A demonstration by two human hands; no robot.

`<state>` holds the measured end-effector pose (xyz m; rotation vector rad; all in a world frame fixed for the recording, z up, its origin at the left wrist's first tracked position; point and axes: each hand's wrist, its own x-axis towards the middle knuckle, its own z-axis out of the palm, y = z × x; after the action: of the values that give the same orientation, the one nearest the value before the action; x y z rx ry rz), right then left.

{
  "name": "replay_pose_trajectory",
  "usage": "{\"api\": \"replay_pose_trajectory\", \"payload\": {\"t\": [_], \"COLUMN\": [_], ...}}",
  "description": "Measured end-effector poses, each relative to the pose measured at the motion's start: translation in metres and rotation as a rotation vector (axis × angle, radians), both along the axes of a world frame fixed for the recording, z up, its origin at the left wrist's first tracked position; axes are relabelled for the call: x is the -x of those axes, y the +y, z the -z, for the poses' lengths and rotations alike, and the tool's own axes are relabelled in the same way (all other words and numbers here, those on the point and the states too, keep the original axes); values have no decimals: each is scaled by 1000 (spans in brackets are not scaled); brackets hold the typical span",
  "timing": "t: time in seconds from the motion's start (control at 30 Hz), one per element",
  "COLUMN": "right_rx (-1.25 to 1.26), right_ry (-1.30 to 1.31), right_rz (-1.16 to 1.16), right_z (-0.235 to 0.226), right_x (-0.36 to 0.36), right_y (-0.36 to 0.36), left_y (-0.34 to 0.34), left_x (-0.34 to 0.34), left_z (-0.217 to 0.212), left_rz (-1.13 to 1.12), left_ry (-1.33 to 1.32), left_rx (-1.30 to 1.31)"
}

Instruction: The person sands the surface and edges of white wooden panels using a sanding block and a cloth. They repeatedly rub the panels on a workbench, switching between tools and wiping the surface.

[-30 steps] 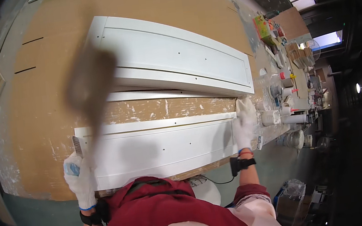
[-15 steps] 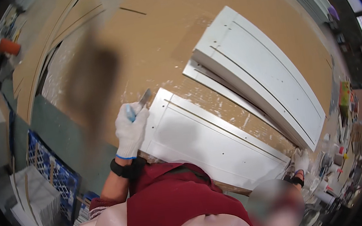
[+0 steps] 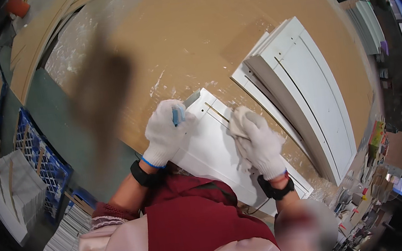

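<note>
Left hand (image 3: 166, 134) clenched round a blue-handled tool (image 3: 177, 115) — right hand (image 3: 261, 143), fingers curled, gripping a pale cloth (image 3: 237, 119) on the white panel (image 3: 208, 142) — near edge of the table (image 3: 186, 42).

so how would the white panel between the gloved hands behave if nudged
The white panel would probably move as one stiff piece, given its broad, boardlike shape. It seems unlikely to roll or tip, since it lies flat on the brown worktop. Its smooth face may be slippery.
</note>
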<state>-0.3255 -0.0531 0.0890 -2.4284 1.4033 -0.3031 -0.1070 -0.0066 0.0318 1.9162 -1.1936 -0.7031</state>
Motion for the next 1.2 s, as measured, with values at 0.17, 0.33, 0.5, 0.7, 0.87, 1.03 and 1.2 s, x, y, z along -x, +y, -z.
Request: {"api": "replay_pose_trajectory", "payload": {"t": [0.17,0.33,0.5,0.7,0.87,1.03,1.2], "right_rx": [-63,-64,-64,-151,46,-123,-182], "right_ry": [-16,-64,-56,-81,-268,22,-319], "right_rz": [-154,25,-17,267,89,226,364], "right_z": [12,32,36,34,46,34,41], "right_x": [-43,-66,-65,-72,-61,-73,-74], "right_y": [-32,-38,-20,-49,-17,-28,-41], "left_y": [2,3,2,1,2,2,2], "left_x": [-1,-2,-4,-3,-1,-3,-4], "left_z": [4,9,10,10,11,9,11], "left_rz": [51,75,68,72,50,51,63], "left_ry": [-11,-66,-20,-45,-18,-34,-32], "left_rx": [70,96,93,96,73,66,53]}}
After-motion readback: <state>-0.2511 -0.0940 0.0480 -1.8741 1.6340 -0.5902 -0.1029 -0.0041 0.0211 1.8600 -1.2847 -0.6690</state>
